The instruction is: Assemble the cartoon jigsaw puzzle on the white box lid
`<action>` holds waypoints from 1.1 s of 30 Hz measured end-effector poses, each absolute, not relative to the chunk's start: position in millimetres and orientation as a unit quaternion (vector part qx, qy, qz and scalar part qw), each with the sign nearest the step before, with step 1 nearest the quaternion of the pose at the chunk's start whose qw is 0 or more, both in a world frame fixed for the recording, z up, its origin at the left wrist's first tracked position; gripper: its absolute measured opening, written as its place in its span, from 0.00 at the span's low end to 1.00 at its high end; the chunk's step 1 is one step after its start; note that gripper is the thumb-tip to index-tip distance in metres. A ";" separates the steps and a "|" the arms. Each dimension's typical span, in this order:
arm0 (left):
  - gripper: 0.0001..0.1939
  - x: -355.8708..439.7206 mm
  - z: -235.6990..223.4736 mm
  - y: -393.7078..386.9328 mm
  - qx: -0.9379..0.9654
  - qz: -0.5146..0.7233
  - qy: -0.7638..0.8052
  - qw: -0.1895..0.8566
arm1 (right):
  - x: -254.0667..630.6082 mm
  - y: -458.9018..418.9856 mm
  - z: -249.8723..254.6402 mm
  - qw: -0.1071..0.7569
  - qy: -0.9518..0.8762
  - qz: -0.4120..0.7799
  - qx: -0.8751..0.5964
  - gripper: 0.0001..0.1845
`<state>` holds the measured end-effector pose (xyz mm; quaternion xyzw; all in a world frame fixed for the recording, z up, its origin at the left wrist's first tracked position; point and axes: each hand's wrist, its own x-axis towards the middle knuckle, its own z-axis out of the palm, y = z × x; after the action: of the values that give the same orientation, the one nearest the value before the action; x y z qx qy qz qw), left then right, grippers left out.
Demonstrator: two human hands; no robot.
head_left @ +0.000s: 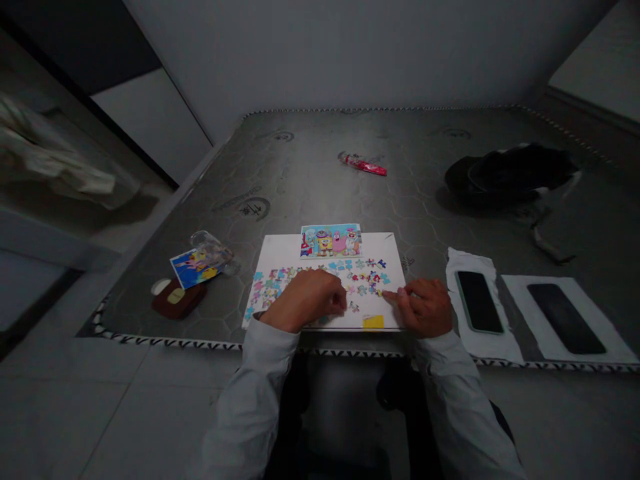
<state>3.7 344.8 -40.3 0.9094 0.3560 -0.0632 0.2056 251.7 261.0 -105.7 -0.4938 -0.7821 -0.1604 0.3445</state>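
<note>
A white board point(280, 245) lies near the front edge of the grey surface, with many small colourful jigsaw pieces point(361, 277) spread over it. At its far edge lies a cartoon picture card point(331, 242). My left hand point(313, 297) rests over the middle of the board, fingers curled in; what they hold, if anything, is hidden. A lone jigsaw piece point(354, 307) lies just right of it. My right hand point(425, 308) is at the board's right edge, index finger stretched out to the pieces, its tip at a yellowish one; the other fingers are bent.
A yellow slip point(373, 322) lies at the board's near edge. To the right, two phones point(480, 302) point(567, 319) rest on white sheets. A black cap point(510, 175) and a red tube-shaped packet point(365, 164) lie farther back. On the left are a brown case point(179, 301) and a blue card point(195, 268).
</note>
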 end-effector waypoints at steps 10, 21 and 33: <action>0.05 -6.7 -33.5 347.6 0.896 -0.047 0.408 0.166 | 204.5 258.5 -96.1 0.302 -0.837 -0.079 -0.449 0.18; 0.08 -16.1 -18.1 340.7 0.875 -0.043 0.465 0.128 | 207.1 260.2 -96.4 0.271 -0.841 -0.057 -0.465 0.19; 0.07 -1.9 -43.5 338.1 0.894 -0.047 0.410 0.176 | 243.1 259.9 -110.1 0.410 -0.747 -0.080 -0.517 0.21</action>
<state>-1.9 338.1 -43.5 0.8938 0.4095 -0.0471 0.1763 243.1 259.9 -110.1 -0.5166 -0.7473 -0.0804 0.4102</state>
